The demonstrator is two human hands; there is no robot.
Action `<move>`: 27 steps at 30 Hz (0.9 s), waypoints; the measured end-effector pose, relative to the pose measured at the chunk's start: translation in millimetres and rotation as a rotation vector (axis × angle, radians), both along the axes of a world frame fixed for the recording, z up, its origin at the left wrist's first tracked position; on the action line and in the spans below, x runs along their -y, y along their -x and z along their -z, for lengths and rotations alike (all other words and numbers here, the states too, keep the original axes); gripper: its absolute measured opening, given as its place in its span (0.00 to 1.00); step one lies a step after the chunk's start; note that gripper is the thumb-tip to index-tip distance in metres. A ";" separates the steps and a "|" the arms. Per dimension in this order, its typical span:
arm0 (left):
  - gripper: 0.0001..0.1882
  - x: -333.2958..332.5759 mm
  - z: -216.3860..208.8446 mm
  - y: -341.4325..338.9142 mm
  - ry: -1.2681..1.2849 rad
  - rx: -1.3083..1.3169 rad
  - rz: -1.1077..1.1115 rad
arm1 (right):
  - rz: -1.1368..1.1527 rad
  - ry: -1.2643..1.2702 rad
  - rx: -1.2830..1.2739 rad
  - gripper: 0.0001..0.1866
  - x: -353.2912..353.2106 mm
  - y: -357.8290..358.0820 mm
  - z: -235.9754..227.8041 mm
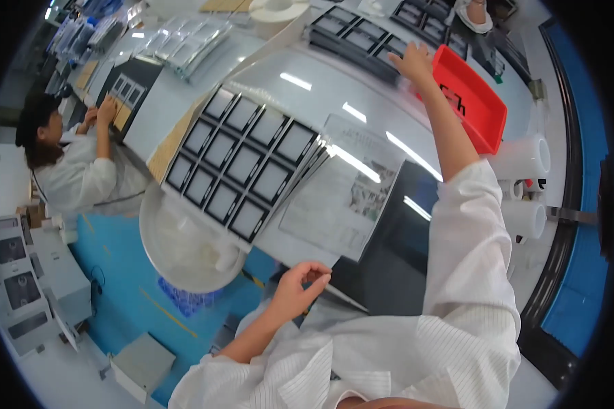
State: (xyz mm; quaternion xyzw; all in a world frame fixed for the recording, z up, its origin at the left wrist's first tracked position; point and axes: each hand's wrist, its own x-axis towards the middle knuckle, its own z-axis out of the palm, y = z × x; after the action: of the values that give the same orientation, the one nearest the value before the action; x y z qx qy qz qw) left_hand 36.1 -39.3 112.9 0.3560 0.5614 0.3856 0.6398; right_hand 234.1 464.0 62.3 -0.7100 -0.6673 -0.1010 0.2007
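Observation:
My right arm stretches far forward. My right hand [414, 63] is at the near edge of a stack of black-framed trays [361, 35], beside a red bin [481, 116]; its fingers are apart and nothing shows in them. Close to my body, by the table's front edge, my left hand [301, 290] is closed with thumb and forefinger together. Whatever it may hold is too small to make out. Left of centre lies a tray of black frames with pale grey panels [235, 160], in several rows. A clear sheet [341, 191] over printed paper is to its right.
A dark mat [396, 252] covers the table's near right part. A round white tub [184, 238] stands below the left edge. One co-worker [82, 157] handles panels at far left; another person's hand [476, 12] shows at top right. White rolls [522, 158] stand right of the bin.

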 end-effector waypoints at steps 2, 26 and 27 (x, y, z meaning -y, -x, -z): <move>0.09 -1.5 -7.6 13.7 -0.015 -0.045 0.013 | -0.646 0.046 -0.172 0.28 46.2 5.9 -5.8; 0.31 -87.6 44.8 108.8 -0.873 -1.265 -0.041 | -0.351 0.401 -0.133 0.44 250.9 153.7 -22.0; 0.31 -88.1 45.0 107.4 -0.876 -1.264 -0.040 | -0.302 0.387 -0.147 0.46 247.6 155.0 -21.0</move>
State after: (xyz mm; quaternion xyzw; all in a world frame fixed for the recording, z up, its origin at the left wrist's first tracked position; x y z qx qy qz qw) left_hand -71.3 48.9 67.9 0.7194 0.6228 0.3075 -0.0094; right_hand 79.1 216.4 83.3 -0.6330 -0.7563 0.1118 0.1218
